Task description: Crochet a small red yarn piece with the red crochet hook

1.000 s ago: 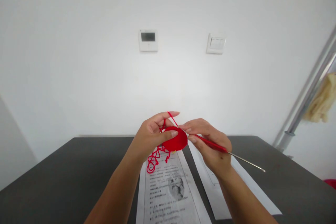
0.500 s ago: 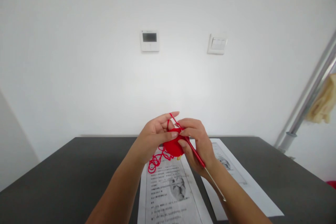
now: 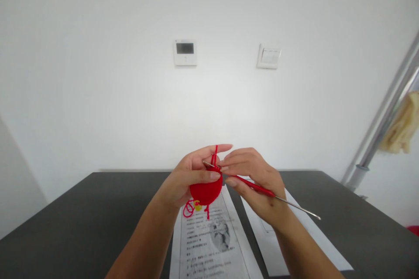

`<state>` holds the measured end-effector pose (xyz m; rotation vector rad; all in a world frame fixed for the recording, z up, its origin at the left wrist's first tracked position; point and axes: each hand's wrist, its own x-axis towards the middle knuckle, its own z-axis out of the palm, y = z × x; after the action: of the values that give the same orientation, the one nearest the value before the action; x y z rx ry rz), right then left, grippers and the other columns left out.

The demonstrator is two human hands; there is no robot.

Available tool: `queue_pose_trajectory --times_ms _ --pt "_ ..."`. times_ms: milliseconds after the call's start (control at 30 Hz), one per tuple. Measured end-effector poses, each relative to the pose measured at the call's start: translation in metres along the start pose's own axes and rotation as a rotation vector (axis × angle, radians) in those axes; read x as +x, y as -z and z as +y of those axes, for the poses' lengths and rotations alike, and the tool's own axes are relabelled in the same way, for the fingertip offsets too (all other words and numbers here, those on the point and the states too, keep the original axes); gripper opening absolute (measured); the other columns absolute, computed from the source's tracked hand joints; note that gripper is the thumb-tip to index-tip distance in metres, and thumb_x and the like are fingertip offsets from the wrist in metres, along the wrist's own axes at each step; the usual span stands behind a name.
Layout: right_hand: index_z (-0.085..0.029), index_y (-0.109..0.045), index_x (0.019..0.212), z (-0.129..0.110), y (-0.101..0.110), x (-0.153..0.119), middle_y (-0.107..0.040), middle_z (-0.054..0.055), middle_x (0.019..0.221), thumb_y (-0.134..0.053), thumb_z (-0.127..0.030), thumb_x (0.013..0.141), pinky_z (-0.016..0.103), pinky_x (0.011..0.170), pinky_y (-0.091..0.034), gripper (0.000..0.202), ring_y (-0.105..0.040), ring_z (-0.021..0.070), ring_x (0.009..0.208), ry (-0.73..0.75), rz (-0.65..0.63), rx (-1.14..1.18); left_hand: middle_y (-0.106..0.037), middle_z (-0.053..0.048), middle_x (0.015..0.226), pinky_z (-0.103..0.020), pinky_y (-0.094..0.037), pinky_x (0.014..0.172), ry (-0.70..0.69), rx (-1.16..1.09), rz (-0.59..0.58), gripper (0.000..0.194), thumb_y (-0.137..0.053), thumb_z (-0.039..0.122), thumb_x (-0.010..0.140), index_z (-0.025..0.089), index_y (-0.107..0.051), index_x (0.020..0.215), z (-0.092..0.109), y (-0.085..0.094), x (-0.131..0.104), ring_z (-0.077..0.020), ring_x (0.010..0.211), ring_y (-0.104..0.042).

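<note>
Between thumb and fingers, my left hand (image 3: pixel 191 172) pinches a round red crochet piece (image 3: pixel 207 191). Red yarn (image 3: pixel 216 155) runs up from its top edge over my raised left index finger. My right hand (image 3: pixel 257 178) grips a crochet hook (image 3: pixel 258 188) by its red handle; one metal tip lies across the top edge of the piece, by the yarn, and the other end points down to the right. A small yellow stitch marker (image 3: pixel 197 206) hangs at the bottom of the piece, beside a loop of loose yarn and a short red tail.
Two printed sheets lie on the dark table (image 3: pixel 131 200): one paper (image 3: pixel 209 244) below my hands, another paper (image 3: pixel 314 244) under my right forearm. A thermostat (image 3: pixel 185 53) and a light switch (image 3: pixel 269 56) are on the white wall behind.
The hook has swung to a flatter angle, its tip now showing left of my right fingers. The crochet piece has shifted left and down, and my right hand has moved right.
</note>
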<state>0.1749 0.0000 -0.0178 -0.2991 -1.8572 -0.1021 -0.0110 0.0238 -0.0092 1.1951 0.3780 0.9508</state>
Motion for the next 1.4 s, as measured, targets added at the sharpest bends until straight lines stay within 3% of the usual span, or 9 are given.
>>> queue_pose_trajectory --times_ms 167,367,533,800,1067,1300,1400 --pt "-0.028 -0.078 0.108 -0.006 0.003 -0.001 -0.084 0.005 0.094 -0.068 -0.016 0.096 0.045 0.081 -0.064 0.02 -0.077 0.0247 0.09 -0.067 0.069 0.118 -0.057 0.002 0.059 -0.027 -0.038 0.054 -0.106 -0.016 -0.031 0.054 -0.08 0.021 0.063 0.015 -0.077 0.117 0.011 -0.001 -0.004 -0.0132 0.052 -0.05" --pt "-0.028 -0.08 0.106 -0.007 0.001 -0.006 -0.083 0.005 0.093 -0.068 -0.023 0.099 0.042 0.078 -0.066 0.015 -0.078 0.0234 0.089 -0.168 0.082 0.311 -0.047 0.004 0.052 -0.03 -0.029 0.052 -0.125 -0.046 -0.078 0.048 -0.074 0.022 0.06 0.013 -0.08 0.107 0.014 -0.003 -0.006 -0.0123 0.049 -0.036" --pt "-0.029 -0.081 0.107 -0.005 0.001 -0.008 -0.083 0.005 0.091 -0.07 -0.027 0.098 0.041 0.077 -0.065 0.015 -0.076 0.0225 0.088 -0.197 0.09 0.394 -0.043 0.003 0.05 -0.031 -0.028 0.054 -0.112 -0.048 -0.113 0.045 -0.072 0.021 0.059 0.014 -0.082 0.103 0.013 -0.002 -0.007 -0.0134 0.05 -0.034" --pt "-0.028 -0.081 0.109 -0.006 -0.003 -0.01 -0.083 0.005 0.093 -0.069 -0.023 0.099 0.041 0.077 -0.065 0.017 -0.075 0.0223 0.089 -0.195 0.141 0.424 -0.046 0.003 0.052 -0.03 -0.029 0.055 -0.075 -0.055 -0.15 0.045 -0.075 0.021 0.063 0.016 -0.082 0.107 0.012 0.001 -0.008 -0.0129 0.051 -0.036" --pt "-0.027 -0.083 0.109 -0.006 0.009 -0.006 -0.084 0.007 0.089 -0.071 -0.026 0.097 0.042 0.076 -0.064 0.016 -0.077 0.0245 0.086 -0.158 0.05 0.444 -0.053 0.002 0.054 -0.026 -0.03 0.051 -0.049 -0.082 -0.274 0.05 -0.075 0.02 0.063 0.01 -0.08 0.111 0.008 0.008 -0.002 -0.0106 0.049 -0.038" --pt "-0.028 -0.084 0.098 -0.004 -0.002 -0.009 -0.082 0.003 0.082 -0.074 -0.033 0.096 0.034 0.073 -0.062 0.011 -0.074 0.0198 0.081 -0.329 0.172 0.648 -0.062 0.002 0.062 -0.021 -0.036 0.05 -0.071 0.079 -0.151 0.04 -0.089 0.021 0.067 0.017 -0.082 0.106 0.008 0.012 -0.008 -0.0088 0.051 -0.05" --pt "-0.029 -0.082 0.101 -0.004 -0.008 -0.011 -0.082 0.003 0.086 -0.071 -0.031 0.098 0.036 0.076 -0.062 0.012 -0.074 0.0206 0.085 -0.298 0.246 0.533 -0.065 0.002 0.065 -0.019 -0.036 0.051 -0.11 0.16 -0.111 0.039 -0.091 0.024 0.071 0.019 -0.082 0.109 0.01 0.012 -0.009 -0.0071 0.051 -0.05"
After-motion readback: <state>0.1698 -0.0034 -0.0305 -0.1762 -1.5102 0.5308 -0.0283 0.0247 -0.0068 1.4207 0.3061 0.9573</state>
